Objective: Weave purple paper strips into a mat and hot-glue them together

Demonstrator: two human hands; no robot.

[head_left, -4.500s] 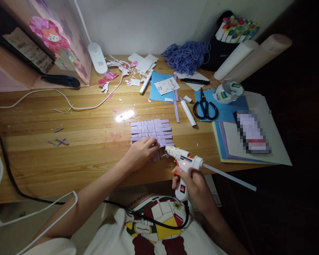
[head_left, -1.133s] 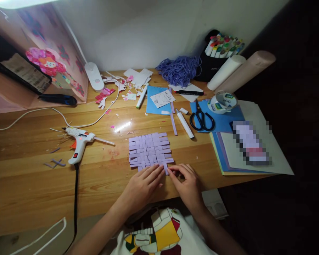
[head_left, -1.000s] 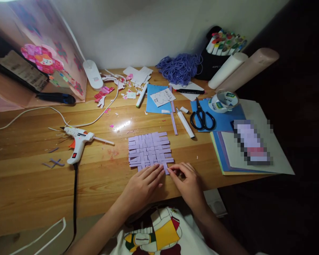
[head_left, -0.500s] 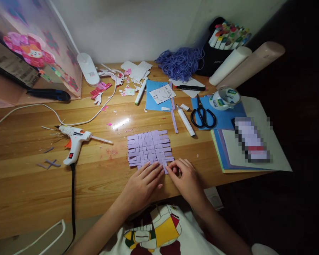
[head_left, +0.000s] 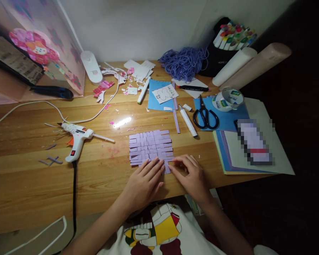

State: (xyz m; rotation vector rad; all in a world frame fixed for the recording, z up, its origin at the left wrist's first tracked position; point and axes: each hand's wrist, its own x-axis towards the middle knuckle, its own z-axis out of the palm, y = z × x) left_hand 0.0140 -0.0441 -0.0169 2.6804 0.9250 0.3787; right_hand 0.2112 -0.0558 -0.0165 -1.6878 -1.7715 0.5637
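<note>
The white hot-glue gun (head_left: 78, 136) that was in my right hand (head_left: 193, 177) a few seconds ago now lies on the wooden desk (head_left: 103, 191), off to my left, so both hands are free for the woven mat of lilac paper strips (head_left: 151, 143), flat in front of me. My left hand (head_left: 143, 180) has its fingers stretched out and nearly together, laid over the mat's near edge, gripping nothing. My right thumb and forefinger, together at the near right corner a moment ago, have parted slightly; I can't tell whether either still touches paper. I judge I'm steadying and settling that edge.
</note>
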